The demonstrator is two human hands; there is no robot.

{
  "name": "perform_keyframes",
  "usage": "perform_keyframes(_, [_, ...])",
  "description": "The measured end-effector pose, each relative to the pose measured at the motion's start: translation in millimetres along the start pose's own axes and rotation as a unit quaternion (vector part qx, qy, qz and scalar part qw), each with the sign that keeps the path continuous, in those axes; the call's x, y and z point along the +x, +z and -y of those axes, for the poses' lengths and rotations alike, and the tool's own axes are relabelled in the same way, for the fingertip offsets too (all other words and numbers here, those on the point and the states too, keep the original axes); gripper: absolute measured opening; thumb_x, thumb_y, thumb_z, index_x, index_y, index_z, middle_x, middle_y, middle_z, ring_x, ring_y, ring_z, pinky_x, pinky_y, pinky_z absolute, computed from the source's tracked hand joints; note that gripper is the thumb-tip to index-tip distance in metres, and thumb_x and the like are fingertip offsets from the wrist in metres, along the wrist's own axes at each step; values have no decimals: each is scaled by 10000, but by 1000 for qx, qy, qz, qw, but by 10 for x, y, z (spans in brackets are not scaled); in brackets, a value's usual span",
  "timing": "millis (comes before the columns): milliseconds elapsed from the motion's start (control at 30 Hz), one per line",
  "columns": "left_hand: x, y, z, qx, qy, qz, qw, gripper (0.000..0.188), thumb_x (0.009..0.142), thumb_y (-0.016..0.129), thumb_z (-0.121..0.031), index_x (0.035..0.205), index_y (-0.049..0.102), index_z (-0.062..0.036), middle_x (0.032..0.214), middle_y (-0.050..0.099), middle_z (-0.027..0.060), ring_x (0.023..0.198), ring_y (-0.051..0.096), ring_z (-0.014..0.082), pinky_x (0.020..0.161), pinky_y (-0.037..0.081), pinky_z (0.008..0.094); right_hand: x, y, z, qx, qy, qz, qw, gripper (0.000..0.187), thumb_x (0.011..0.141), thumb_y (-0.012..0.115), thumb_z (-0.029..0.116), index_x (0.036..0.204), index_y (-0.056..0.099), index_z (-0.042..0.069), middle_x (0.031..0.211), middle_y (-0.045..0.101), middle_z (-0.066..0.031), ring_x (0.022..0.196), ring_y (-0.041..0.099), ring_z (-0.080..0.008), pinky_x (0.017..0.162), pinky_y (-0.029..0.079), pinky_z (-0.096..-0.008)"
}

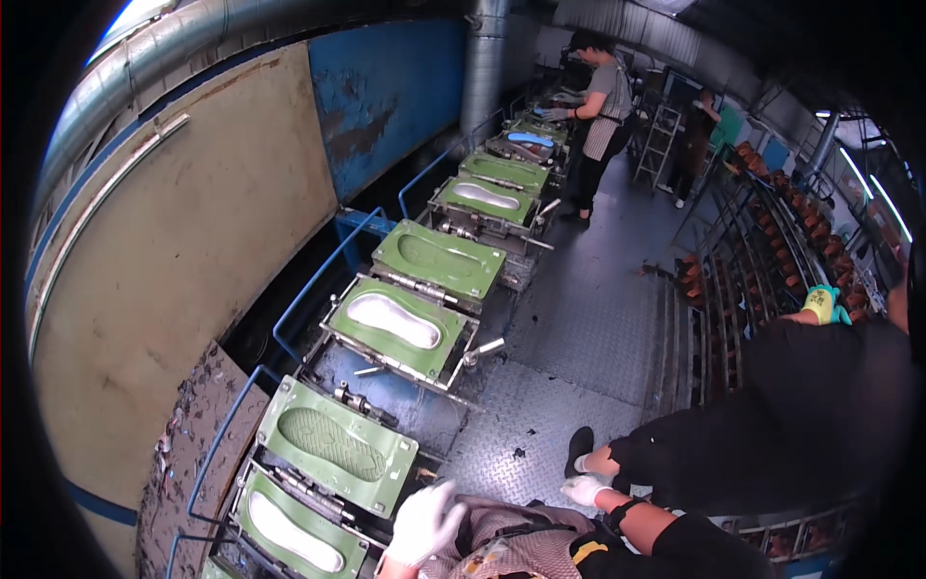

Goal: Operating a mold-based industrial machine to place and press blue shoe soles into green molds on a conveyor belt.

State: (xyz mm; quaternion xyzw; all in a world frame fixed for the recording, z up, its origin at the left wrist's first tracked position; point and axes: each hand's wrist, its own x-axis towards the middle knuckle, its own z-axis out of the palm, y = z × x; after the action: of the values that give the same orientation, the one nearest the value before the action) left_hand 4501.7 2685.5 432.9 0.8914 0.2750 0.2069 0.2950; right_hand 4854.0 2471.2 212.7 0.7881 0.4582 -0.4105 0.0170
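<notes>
My left hand (pixel 424 524), in a white glove, is at the lower middle, beside the near moulds. Its thumb and fingers are apart and nothing shows in it. The nearest thing to it is a green shoe-sole mould: its lid half (pixel 338 439) has a patterned sole-shaped hollow and stands raised, and its lower half has a shiny silver sole-shaped plate (pixel 289 531). Farther right, my right hand (pixel 583 490), also white-gloved, hangs beside my apron over the metal floor. Its fingers look curled in, with nothing visible in them.
More opened green moulds (pixel 439 259) run in a line to the back, with blue bent rails (pixel 318 275) along their left. A person in a striped apron (pixel 606 96) works there. Close on my right stands a person in black (pixel 772 415), by racks of brown shoe parts (pixel 704 280).
</notes>
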Motion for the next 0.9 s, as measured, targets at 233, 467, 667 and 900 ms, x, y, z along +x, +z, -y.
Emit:
perform_keyframes(233, [1584, 169, -215, 50, 100, 67, 991, 629, 874, 728, -294, 1401, 506, -31, 1300, 591, 248, 1129, 614, 415, 929, 521, 487, -173, -700, -297, 83, 77, -33, 993, 546, 995, 461, 491, 1338, 644, 107, 1402, 609, -182, 1335, 540, -358, 1127, 412, -435])
perform_keyframes(467, [2692, 792, 167, 82, 92, -43, 991, 684, 826, 758, -257, 1410, 507, -2, 1368, 533, 296, 1221, 554, 459, 1025, 459, 530, 322, -910, -755, 104, 66, -86, 989, 495, 979, 477, 451, 1261, 679, 98, 1329, 658, -163, 1264, 596, -362, 1086, 455, -433])
perform_keyframes(667, [3297, 1421, 540, 145, 40, -9, 989, 607, 801, 756, -233, 1330, 557, -13, 1272, 602, 267, 1133, 604, 448, 963, 492, 528, 1087, -1221, -964, 173, -13, 63, 983, 421, 979, 527, 424, 1094, 723, 70, 994, 763, -124, 957, 719, -335, 868, 549, -412])
perform_keyframes(900, [3580, 1698, 608, 122, -12, -91, 988, 136, 854, 696, -203, 896, 727, -77, 836, 717, 146, 776, 696, 351, 731, 554, 460, 1567, -1873, -1441, 126, 59, 9, 990, 412, 938, 513, 394, 993, 753, 64, 948, 762, -149, 921, 729, -346, 837, 556, -465])
